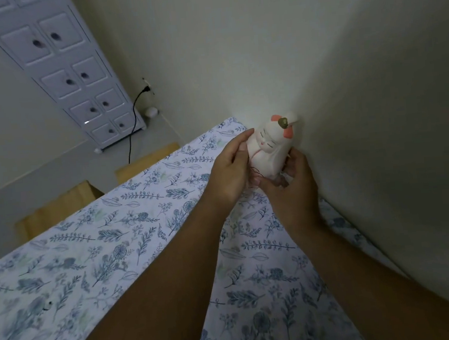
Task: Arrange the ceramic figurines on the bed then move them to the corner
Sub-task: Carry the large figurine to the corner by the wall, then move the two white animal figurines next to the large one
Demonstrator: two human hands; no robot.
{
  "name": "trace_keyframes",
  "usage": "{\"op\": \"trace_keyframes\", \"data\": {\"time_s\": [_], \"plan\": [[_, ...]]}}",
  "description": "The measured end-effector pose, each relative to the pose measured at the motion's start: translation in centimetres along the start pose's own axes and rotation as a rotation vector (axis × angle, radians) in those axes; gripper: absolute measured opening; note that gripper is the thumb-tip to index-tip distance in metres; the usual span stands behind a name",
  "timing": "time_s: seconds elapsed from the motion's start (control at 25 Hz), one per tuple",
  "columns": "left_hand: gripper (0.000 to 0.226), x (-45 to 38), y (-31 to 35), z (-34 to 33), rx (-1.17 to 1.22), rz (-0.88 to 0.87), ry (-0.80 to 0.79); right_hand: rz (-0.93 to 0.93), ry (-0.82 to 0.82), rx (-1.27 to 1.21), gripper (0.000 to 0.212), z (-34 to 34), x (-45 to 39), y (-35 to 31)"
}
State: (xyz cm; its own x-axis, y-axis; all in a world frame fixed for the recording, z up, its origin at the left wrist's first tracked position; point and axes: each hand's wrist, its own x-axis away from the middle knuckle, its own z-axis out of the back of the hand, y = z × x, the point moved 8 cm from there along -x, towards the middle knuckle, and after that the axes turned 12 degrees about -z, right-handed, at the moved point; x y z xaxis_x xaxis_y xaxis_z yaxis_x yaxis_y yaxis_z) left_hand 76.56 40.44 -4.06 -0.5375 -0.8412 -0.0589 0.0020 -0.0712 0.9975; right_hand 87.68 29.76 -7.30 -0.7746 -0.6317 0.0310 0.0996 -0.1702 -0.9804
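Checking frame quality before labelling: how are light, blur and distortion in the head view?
Head view: dim, flat light with a brighter patch on the wall behind the figurine; strong wide-angle bending of the drawer cabinet; bedsheet print smeared at lower left; left hand and right hand reasonably sharp.

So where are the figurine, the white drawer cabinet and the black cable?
figurine (266,149), head view, on its white face.
white drawer cabinet (71,75), head view, on a drawer front.
black cable (132,135), head view, mid-length.

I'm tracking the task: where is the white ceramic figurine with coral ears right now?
The white ceramic figurine is held between the left hand and right hand, above the floral bedsheet, right beside the wall.
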Motion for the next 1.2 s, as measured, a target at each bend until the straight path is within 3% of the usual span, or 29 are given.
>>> {"op": "trace_keyframes", "data": {"time_s": [0.24,0.44,0.64,0.84,1.08,1.2], "plan": [[0.034,0.2,-0.2,-0.5,-0.029,-0.044,0.041,0.007,-0.07,0.053,0.076,-0.4,-0.2,0.3],[0.039,1.5,0.4,0.8,-0.067,0.017,0.026,-0.022,-0.135,0.123,0.074,-0.1,0.5,-0.9],[0.04,11.4,2.3,7.0,-0.465,-0.019,0.114,0.036,-0.019,0.582,0.068,1.8,7.4,-2.2],[0.048,26.1,4.5,16.2,-0.821,0.018,0.19,0.257,-0.351,0.709,0.053,-5.5,20.2,-5.5],[0.055,42.0,5.0,27.5,-0.921,0.142,0.406,0.381,-0.674,0.786,0.057,-15.4,36.0,-7.1],[0.07,46.2,3.1,31.4,-0.912,0.234,0.442,0.364,-0.785,0.811,0.065,-18.9,41.1,-6.2]]}}
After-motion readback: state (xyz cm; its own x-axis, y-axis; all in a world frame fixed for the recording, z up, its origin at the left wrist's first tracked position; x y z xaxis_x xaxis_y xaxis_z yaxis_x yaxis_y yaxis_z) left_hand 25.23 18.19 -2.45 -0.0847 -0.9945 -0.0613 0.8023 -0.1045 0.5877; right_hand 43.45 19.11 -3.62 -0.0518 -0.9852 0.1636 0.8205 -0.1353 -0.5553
